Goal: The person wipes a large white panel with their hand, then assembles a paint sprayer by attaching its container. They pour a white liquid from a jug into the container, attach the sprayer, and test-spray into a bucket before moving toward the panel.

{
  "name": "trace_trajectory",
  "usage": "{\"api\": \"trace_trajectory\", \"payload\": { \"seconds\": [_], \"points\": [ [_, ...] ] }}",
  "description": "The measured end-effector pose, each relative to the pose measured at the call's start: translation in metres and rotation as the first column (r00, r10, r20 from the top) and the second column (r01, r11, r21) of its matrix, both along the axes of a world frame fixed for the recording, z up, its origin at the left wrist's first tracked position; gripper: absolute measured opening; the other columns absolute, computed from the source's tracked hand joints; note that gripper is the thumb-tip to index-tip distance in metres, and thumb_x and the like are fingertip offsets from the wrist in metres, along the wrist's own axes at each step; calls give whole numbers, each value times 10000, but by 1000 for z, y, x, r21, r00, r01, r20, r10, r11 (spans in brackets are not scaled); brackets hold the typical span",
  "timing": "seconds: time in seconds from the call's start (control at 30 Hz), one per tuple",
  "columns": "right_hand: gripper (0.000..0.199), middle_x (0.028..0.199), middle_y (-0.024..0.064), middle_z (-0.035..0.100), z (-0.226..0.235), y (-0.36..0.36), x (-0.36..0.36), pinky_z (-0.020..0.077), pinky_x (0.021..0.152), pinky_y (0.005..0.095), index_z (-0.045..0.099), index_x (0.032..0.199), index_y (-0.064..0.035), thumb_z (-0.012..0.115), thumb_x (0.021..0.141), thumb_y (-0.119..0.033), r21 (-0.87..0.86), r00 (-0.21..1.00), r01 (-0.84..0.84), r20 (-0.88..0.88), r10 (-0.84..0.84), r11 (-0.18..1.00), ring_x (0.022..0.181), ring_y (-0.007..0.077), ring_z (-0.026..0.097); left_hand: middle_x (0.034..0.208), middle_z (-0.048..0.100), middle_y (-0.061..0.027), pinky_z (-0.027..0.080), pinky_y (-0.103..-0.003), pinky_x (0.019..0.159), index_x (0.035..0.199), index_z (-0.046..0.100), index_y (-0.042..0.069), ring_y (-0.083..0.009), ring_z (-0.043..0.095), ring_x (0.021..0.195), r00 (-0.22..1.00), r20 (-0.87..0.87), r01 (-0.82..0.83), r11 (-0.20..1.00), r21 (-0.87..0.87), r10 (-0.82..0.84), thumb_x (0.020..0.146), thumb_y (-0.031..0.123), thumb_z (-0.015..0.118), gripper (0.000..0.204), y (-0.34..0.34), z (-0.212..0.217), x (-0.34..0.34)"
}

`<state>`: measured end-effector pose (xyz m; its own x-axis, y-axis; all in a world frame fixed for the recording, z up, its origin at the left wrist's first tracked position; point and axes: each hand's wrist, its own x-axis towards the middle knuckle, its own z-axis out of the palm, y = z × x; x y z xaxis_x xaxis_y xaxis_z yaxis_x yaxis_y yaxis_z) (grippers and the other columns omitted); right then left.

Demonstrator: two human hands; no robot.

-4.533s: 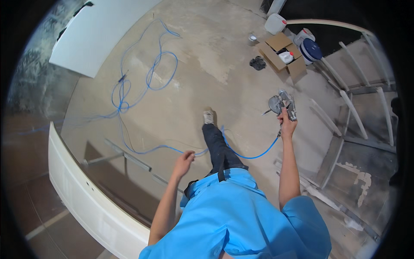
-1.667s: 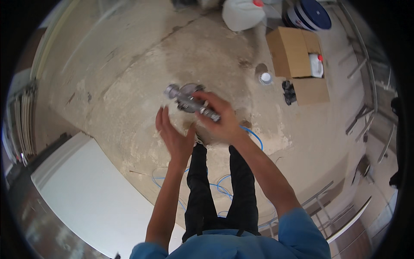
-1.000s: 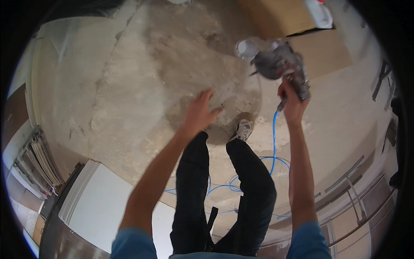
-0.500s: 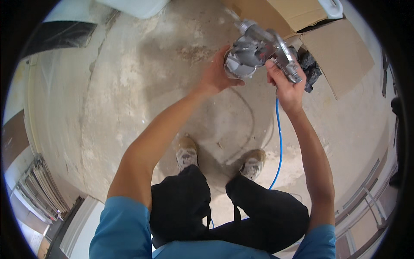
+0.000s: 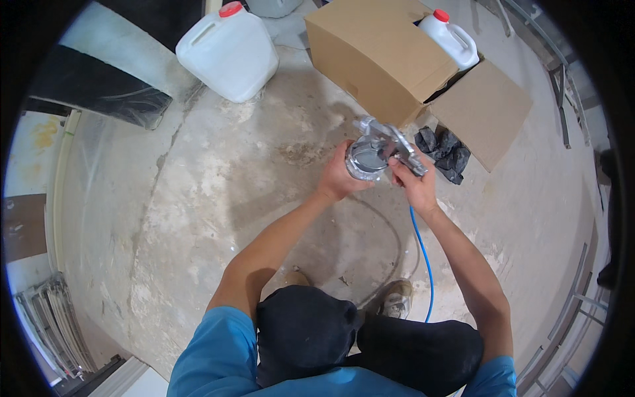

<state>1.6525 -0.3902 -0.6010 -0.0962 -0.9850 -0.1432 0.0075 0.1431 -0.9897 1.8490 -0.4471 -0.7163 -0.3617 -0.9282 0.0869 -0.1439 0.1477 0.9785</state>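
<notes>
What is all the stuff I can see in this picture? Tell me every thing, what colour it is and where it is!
Spray gun: one, silver metal, held in both hands at the middle.
Cup: one, silver, under the spray gun, in the left hand.
Hose: one, blue, running down from the gun past the right forearm.
Cardboard box: one, brown, open, on the floor beyond the hands.
Small jug: one, white with red cap, inside the box.
Big jug: one, white with red cap, on the floor at upper left.
Rag: one, black, crumpled beside the box.
Floor: grey, stained concrete.
Shoes: two, grey-tan, dusty.
Left hand: on the cup.
Right hand: gripping the gun's handle.
</notes>
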Motion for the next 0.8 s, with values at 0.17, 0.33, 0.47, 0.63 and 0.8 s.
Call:
{"api": "trace_trajectory", "payload": {
  "seconds": [0.17, 0.33, 0.47, 0.63, 0.8],
  "points": [
    [293, 783, -7, 631, 31, 14, -1, 419, 561, 233, 664, 1210, -14, 747, 968, -157, -60, 998, 60, 15, -59, 996, 623, 72, 556, 1332, 620, -173, 490, -460, 1037, 1396, 473, 65, -385, 604, 1241, 993, 112, -11, 996, -85, 20, 571, 308, 974, 995, 20, 18, 5],
    [311, 794, -3, 630, 44, 29, 9, 427, 572, 240, 658, 1238, -11, 737, 976, -160, -111, 1000, 6, 6, -5, 994, 637, 77, 561, 1381, 585, -197, 457, -474, 1085, 1426, 438, 55, -400, 556, 1303, 992, 94, -88, 995, 43, 84, 575, 335, 964, 1039, 46, 46, -1],
    [346, 824, 6, 636, 30, 45, 15, 440, 584, 252, 645, 1285, -4, 726, 984, -155, -46, 1000, -12, -14, 11, 999, 658, 87, 568, 1367, 586, -204, 462, -479, 1081, 1440, 414, 45, -398, 567, 1288, 957, 233, -178, 984, 14, 170, 567, 332, 969, 1074, 63, 52, -3],
    [339, 846, 7, 644, 0, 61, 16, 463, 631, 262, 639, 1280, 7, 715, 991, -153, -64, 998, -55, -31, 53, 996, 722, 97, 598, 1349, 586, -220, 474, -486, 1064, 1432, 417, 34, -409, 578, 1263, 943, 246, -229, 974, -4, 223, 567, 333, 974, 1072, 78, 30, -2],
    [357, 897, 28, 669, -23, 70, 13, 479, 712, 268, 626, 1287, 18, 716, 991, -158, 2, 996, -76, -39, 76, 997, 777, 109, 626, 1350, 584, -216, 466, -483, 1074, 1452, 409, 46, -413, 568, 1272, 949, 207, -235, 971, -34, 237, 559, 301, 980, 1091, 87, 5, 2]
  ]
}}
